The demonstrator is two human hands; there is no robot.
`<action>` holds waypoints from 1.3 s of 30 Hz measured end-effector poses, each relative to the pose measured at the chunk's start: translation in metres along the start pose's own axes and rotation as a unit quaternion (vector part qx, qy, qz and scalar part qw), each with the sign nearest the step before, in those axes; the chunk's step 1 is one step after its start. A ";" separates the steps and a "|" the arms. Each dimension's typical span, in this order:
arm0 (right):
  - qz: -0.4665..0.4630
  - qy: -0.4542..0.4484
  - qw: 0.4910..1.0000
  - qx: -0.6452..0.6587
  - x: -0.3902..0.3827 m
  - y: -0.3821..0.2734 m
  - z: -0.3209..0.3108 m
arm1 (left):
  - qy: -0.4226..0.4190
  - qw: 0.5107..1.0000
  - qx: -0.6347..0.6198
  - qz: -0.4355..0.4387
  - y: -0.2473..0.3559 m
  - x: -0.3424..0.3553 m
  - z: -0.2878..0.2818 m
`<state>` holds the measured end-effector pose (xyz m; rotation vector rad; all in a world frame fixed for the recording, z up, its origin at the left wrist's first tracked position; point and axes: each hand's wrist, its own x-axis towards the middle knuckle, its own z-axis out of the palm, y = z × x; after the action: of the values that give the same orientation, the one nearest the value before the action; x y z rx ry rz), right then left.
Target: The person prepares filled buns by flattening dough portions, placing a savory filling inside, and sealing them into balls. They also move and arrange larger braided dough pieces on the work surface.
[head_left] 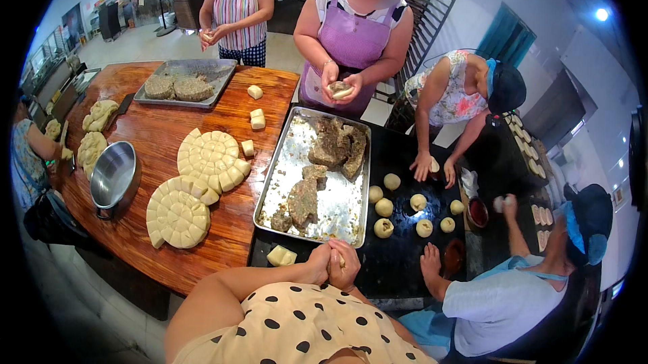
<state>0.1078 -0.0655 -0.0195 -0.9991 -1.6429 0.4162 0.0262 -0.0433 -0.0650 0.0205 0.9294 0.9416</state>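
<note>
Held together in front of my body, my left hand and my right hand close around a piece of dough, mostly hidden by the fingers. Just left of them lies a cut dough lump. Beyond them is a metal tray bearing chunks of brownish filling. Several round filled buns sit on the black work surface to the right.
On the wooden table are two scored dough rounds, a steel bowl, a knife and another filling tray. Co-workers stand around; one person's hands hold filled dough. A sauce bowl stands at right.
</note>
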 end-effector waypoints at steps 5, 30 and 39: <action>0.006 -0.002 1.000 0.026 -0.002 0.003 0.004 | 0.001 1.000 0.017 0.000 0.002 -0.004 -0.003; -0.004 0.041 0.999 0.014 0.009 0.011 -0.005 | -0.064 0.998 0.015 -0.011 0.000 0.020 -0.019; 0.406 0.107 0.860 0.289 0.001 0.012 -0.010 | -0.068 0.993 0.075 -0.058 0.030 -0.034 0.010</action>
<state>0.1220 -0.0602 -0.0242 -1.1701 -0.7320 1.2320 0.0042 -0.0450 -0.0243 0.1546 0.8640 0.7530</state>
